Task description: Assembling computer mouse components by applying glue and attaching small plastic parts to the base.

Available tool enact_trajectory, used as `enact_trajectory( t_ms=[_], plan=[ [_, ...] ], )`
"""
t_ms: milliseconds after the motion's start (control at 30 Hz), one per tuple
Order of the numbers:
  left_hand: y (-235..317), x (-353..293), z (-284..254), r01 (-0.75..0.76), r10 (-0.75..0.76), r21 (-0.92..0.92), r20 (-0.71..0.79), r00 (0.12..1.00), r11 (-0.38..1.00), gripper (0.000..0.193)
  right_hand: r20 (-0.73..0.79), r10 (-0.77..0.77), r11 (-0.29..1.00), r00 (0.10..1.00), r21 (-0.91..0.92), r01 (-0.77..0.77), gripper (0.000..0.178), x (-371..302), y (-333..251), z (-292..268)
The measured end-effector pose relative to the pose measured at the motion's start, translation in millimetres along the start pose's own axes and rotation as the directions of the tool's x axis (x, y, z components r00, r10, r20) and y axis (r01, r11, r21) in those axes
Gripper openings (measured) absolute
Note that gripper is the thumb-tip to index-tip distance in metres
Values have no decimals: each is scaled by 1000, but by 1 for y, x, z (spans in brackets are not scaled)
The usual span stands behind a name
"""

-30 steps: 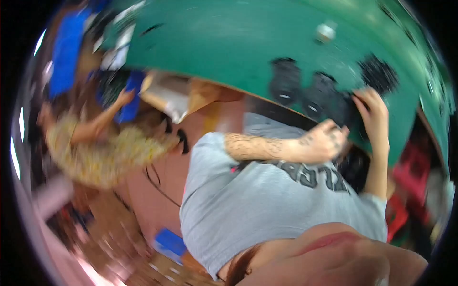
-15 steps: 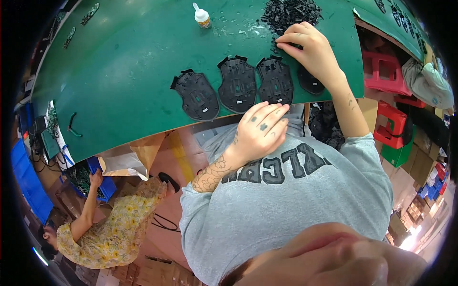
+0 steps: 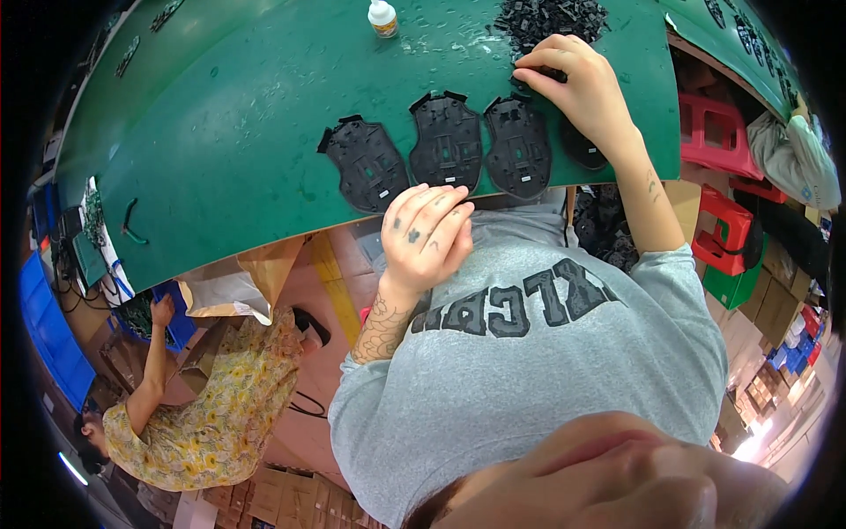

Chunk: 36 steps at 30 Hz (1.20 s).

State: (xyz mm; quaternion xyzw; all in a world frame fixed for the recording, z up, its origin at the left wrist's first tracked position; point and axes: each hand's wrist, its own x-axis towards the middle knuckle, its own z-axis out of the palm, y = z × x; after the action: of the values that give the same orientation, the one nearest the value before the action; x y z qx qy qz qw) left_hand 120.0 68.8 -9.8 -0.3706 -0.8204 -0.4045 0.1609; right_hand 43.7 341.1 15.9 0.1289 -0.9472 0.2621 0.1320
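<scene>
Four black plastic shells, shaped like computer mouse bases, lie in a row along the near edge of the green table: the leftmost shell (image 3: 366, 163), the second shell (image 3: 446, 141), the third shell (image 3: 518, 145) and the rightmost shell (image 3: 583, 145), partly covered by my right arm. My left hand (image 3: 427, 236) is at the table edge just below the second shell, fingers together and curled; its palm side is hidden. At the near side of a pile of small black plastic pieces (image 3: 551, 22), my right hand (image 3: 577, 84) pinches thumb and forefinger; what lies between them is too small to make out.
A white dropper bottle (image 3: 382, 18) stands at the far side. Green-handled cutters (image 3: 132, 222) and circuit boards (image 3: 95, 216) lie at the left. Another person (image 3: 207, 406) reaches into a blue bin (image 3: 179, 317). Red stools (image 3: 718, 137) stand at the right beyond the table.
My left hand has moved left, from below the third shell to below the second. The right hand stays by the pile, fingertips still pinched. The whole view has shifted slightly.
</scene>
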Motion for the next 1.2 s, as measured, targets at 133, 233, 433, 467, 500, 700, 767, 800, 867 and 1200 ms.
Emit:
enact_trajectory(
  t_ms=[133, 233, 433, 467, 500, 700, 767, 800, 867, 1200],
  plan=[
    [2, 0, -1, 32, -32, 27, 13, 999, 999, 21, 72, 48, 998, 996, 45, -51, 12, 6, -8, -5],
    [-1, -7, 0, 35, -35, 16, 33, 999, 999, 22, 131, 151, 983, 980, 87, -163, 11, 9, -13, -4],
    [-2, -4, 5, 70, -70, 16, 51, 996, 997, 25, 129, 76, 991, 989, 95, -89, 8, 17, -22, 2],
    [0, -3, 6, 66, -67, 10, 42, 997, 998, 25, 65, 44, 986, 997, 161, -54, 8, 18, -22, -1],
    [2, -4, 7, 76, -76, 9, 48, 996, 997, 27, 13, 50, 981, 999, 190, -51, 10, 17, -26, -5],
    [4, -6, 9, 110, -111, 25, 48, 993, 994, 30, 125, -191, 956, 974, 248, 156, 16, -15, -64, 0],
    [4, -6, 9, 119, -120, 22, 45, 992, 993, 31, 130, -202, 970, 971, 167, 179, 18, -26, -66, 12],
    [4, -5, 9, 119, -119, 24, 44, 992, 993, 31, 125, -194, 975, 973, 133, 177, 18, -29, -66, 14],
    [4, -6, 10, 123, -124, 25, 41, 991, 992, 32, 133, -195, 978, 972, 103, 182, 18, -29, -67, 15],
    [2, -4, 10, 126, -127, 22, 38, 991, 992, 33, 135, -190, 982, 972, 48, 185, 17, -27, -70, 21]
  ],
)
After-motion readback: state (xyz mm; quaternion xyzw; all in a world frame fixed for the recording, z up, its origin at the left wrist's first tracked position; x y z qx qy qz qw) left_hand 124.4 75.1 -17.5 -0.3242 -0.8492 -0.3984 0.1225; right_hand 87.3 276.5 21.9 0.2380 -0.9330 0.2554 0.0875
